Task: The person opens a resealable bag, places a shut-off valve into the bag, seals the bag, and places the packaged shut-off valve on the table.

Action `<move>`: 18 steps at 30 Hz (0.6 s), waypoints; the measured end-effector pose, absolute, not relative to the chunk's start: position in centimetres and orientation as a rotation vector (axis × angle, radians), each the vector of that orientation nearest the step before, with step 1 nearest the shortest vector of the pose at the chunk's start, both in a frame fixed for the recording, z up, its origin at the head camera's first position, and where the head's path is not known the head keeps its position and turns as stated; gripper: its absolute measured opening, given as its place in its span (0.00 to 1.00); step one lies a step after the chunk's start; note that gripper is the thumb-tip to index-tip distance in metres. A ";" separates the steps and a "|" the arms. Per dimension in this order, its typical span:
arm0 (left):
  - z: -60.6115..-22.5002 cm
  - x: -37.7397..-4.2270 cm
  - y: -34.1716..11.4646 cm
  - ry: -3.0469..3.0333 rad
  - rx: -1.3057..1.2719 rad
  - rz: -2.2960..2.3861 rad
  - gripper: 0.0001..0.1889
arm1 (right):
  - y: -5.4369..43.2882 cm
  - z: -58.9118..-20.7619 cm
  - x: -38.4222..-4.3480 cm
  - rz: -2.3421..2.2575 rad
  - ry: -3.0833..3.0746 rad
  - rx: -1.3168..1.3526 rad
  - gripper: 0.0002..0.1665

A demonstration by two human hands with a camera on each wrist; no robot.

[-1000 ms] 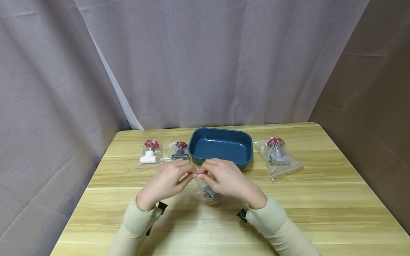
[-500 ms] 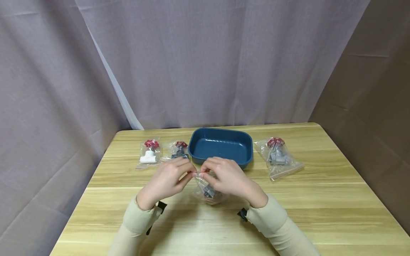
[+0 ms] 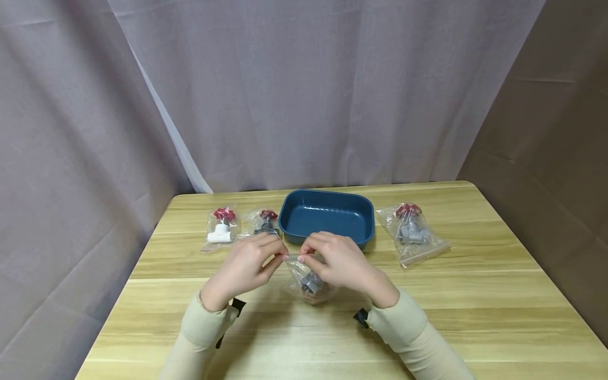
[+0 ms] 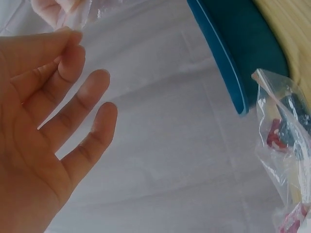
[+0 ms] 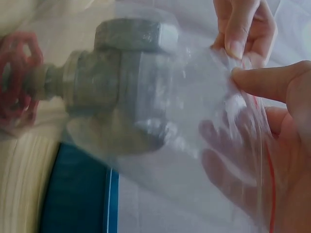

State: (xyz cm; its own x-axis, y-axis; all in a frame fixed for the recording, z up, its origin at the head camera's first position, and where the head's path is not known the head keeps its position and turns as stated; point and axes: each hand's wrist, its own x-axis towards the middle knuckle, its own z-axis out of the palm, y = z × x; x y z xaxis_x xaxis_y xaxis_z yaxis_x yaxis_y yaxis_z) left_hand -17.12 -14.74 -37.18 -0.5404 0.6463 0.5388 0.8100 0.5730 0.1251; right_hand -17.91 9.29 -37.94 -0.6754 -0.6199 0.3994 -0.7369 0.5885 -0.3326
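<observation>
A clear zip bag [image 3: 297,270] with a red line along its mouth hangs between my two hands. Inside it is a grey valve [image 5: 104,73] with a red handwheel [image 5: 18,77], seen closely in the right wrist view. My left hand [image 3: 249,264] pinches one end of the bag's mouth between thumb and index finger, its other fingers spread in the left wrist view. With thumb and fingers my right hand [image 3: 341,266] pinches the seal a little further along. In the head view the handwheel end points down, partly hidden by the plastic.
A blue tray [image 3: 370,224] stands just beyond my hands. To its left lie a bagged white valve [image 3: 220,233] and a bagged dark grey valve [image 3: 266,226]. A bagged grey valve [image 3: 412,233] lies to the right. Curtains [image 3: 304,95] hang behind the wooden table [image 3: 494,295].
My hands have drawn slightly apart along the bag's mouth, the right one shifting right and the left one a little left. More of the bag's top edge shows between them.
</observation>
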 end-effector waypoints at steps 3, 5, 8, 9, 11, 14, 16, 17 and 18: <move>-37.2 -17.2 -14.8 -2.370 -1.169 -0.509 0.04 | 9.8 -38.0 -17.9 0.716 -2.584 1.102 0.05; -37.2 -17.2 -14.9 -2.374 -1.168 -0.509 0.03 | 10.0 -38.1 -17.9 0.721 -2.588 1.094 0.04; -37.1 -17.2 -15.0 -2.377 -1.174 -0.510 0.03 | 10.1 -38.2 -17.9 0.723 -2.596 1.089 0.04; -37.1 -17.2 -15.0 -2.379 -1.174 -0.513 0.03 | 10.2 -38.2 -17.8 0.727 -2.600 1.088 0.04; -37.0 -17.2 -15.0 -2.382 -1.175 -0.519 0.03 | 10.2 -38.2 -17.8 0.734 -2.604 1.089 0.04; -36.9 -17.2 -15.0 -2.390 -1.175 -0.519 0.03 | 10.4 -38.2 -17.6 0.745 -2.613 1.086 0.04; -36.8 -17.1 -15.0 -2.396 -1.177 -0.513 0.04 | 10.5 -38.2 -17.5 0.751 -2.625 1.073 0.04; -36.8 -17.1 -15.0 -2.398 -1.176 -0.510 0.04 | 10.6 -38.2 -17.4 0.752 -2.631 1.065 0.05; -36.9 -17.1 -15.1 -2.401 -1.173 -0.508 0.04 | 10.8 -38.3 -17.4 0.758 -2.637 1.057 0.05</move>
State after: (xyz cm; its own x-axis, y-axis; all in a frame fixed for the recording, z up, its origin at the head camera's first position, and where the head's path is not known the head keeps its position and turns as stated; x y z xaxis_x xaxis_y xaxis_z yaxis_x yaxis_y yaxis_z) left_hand -17.12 -15.06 -36.85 -0.5566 0.6518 0.5151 0.8045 0.5775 0.1385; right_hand -17.41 10.79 -38.31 -0.7241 -0.5869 0.3624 -0.6897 0.6127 -0.3859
